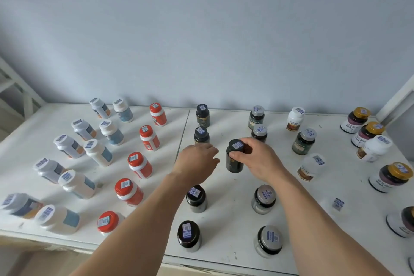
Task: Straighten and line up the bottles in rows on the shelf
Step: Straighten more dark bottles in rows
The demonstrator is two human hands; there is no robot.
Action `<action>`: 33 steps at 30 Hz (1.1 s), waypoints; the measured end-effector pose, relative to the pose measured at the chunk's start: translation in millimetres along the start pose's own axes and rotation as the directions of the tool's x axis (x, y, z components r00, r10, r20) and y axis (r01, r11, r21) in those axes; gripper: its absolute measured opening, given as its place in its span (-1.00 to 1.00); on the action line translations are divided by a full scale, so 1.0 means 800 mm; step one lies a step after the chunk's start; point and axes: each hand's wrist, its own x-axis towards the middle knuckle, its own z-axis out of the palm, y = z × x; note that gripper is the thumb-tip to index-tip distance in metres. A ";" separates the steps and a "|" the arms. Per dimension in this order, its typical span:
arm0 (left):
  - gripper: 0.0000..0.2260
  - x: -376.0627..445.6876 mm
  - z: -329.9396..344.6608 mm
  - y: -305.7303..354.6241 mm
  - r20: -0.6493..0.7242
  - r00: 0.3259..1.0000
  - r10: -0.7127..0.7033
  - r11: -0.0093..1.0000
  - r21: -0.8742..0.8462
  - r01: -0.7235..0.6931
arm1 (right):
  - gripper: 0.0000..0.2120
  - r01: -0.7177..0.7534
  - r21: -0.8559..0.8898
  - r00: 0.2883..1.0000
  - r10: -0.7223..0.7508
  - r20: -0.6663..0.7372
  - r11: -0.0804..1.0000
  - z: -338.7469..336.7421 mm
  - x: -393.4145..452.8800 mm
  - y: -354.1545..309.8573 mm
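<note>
The right hand (257,159) grips a dark glossy bottle with a black cap (234,156) near the middle of the white shelf board (224,219), thumb and fingers closed around the cap and shoulder. The bottle stands upright, or nearly so; whether its base touches the board cannot be told from this angle. The left hand (197,161) sits just left of it, palm down, fingers loosely curled and apart from the bottle; it appears to hold nothing, though its underside is hidden.

Far of the left hand, two more black-capped dark bottles (202,125) stand in a column; near of it, two others (192,215) continue that column. To the left, red-capped orange bottles (143,152) run in a line from far to near, with white-capped white bottles (89,148) in two further lines beyond. To the right stand grey-capped dark bottles (262,199), and gold-capped jars (367,132) at the far right edge.
</note>
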 end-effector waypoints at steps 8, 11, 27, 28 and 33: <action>-0.66 -0.025 -0.009 -0.070 0.018 0.999 0.033 0.998 -0.053 -0.032 | -0.72 -0.059 0.020 0.998 0.059 -0.004 0.998 0.074 0.005 -0.029; -0.66 -0.031 -0.009 -0.094 0.016 0.997 0.073 0.995 -0.069 -0.072 | -0.74 -0.080 0.017 0.997 0.080 -0.007 0.997 0.102 0.008 -0.038; -0.69 -0.032 -0.013 -0.126 -0.042 0.986 0.160 0.979 -0.118 -0.164 | -0.55 -0.140 0.012 0.990 0.140 -0.011 0.990 0.148 0.012 -0.048; -0.69 -0.031 -0.014 -0.124 -0.060 0.984 0.169 0.977 -0.122 -0.176 | -0.51 -0.138 0.022 0.990 0.139 -0.004 0.990 0.145 0.012 -0.049; -0.74 -0.013 -0.019 -0.106 -0.115 0.971 0.212 0.970 -0.093 -0.223 | -0.42 -0.124 0.052 0.990 0.127 -0.062 0.991 0.104 0.012 -0.054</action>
